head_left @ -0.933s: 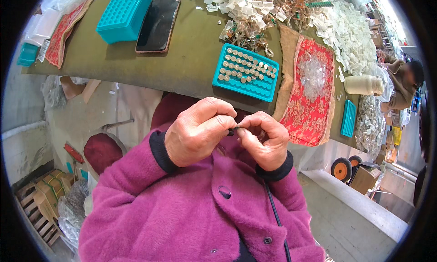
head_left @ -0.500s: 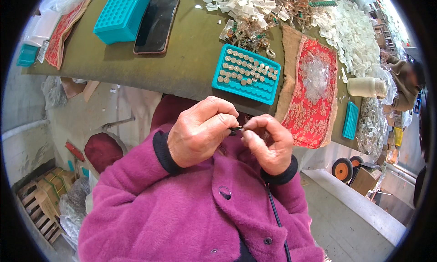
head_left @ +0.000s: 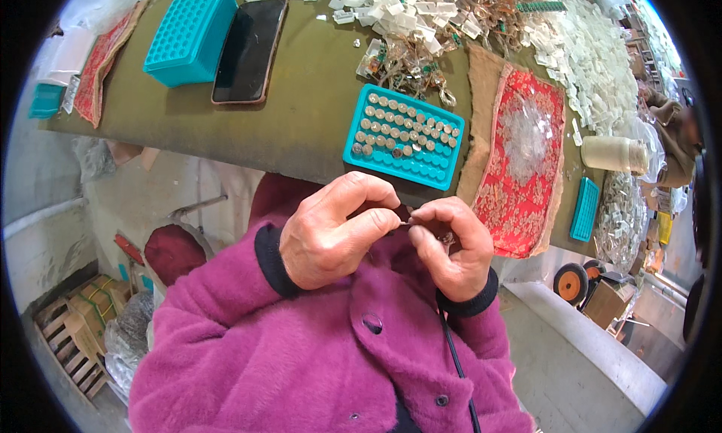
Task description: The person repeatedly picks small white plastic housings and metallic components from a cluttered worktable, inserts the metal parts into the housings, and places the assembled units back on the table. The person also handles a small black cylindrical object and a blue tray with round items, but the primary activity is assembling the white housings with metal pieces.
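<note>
Close to the table's front edge, my left hand and my right hand meet, both closed in a pinch. A tiny thin piece shows between the fingertips, too small to name. Just beyond the hands lies a teal tray with rows of round hollows. Small silvery discs sit in most rows, while several hollows at the near right hold none. To the right of the tray is a red floral cloth bearing a heap of thin clear pieces.
A stack of teal trays and a black phone lie at the far left. Clear plastic casings and tangled wired parts pile up at the back. A whitish jar and another small teal tray are at the right.
The view has shifted slightly. Both hands stay together, fingers still pinched. The dark bit that showed at the left fingertips is no longer visible; a thin pale piece shows there now.
</note>
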Motion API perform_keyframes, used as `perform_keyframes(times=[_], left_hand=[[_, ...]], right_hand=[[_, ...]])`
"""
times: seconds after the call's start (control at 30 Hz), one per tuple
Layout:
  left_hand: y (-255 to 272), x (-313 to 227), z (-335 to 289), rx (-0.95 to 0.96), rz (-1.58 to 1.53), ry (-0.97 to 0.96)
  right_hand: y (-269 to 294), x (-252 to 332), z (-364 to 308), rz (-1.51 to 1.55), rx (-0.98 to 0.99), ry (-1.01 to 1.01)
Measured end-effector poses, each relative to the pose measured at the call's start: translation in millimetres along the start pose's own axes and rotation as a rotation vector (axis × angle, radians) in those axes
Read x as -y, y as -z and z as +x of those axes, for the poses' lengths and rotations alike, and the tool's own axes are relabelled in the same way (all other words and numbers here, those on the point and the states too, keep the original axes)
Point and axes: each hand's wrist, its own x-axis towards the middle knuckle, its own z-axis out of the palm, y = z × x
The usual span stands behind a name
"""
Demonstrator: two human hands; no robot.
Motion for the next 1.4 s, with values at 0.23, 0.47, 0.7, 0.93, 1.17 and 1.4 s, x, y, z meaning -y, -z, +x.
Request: perform_keyframes(times=[0.23,0.47,0.7,0.93,1.17,1.4], left_hand=[[2,4,25,0.047,-0.254,0.075],[37,109,105,-0.122,0.537,0.075],[27,158,119,-0.007,0.896,0.19],[41,126,94,0.002,0.851,0.147],[54,59,33,-0.195,-0.084,0.661],[36,22,-13,-0.061,-0.841,0.746]], right_hand=[[11,-14,7,0.069,-0.041,0.082],[29,-47,13,0.246,-0.313,0.078],[29,-57,15,0.331,-0.344,0.081],[28,-54,12,0.275,-0.332,0.049],[25,-52,13,0.256,-0.343,0.092],[9,-29,4,0.165,-0.322,0.139]])
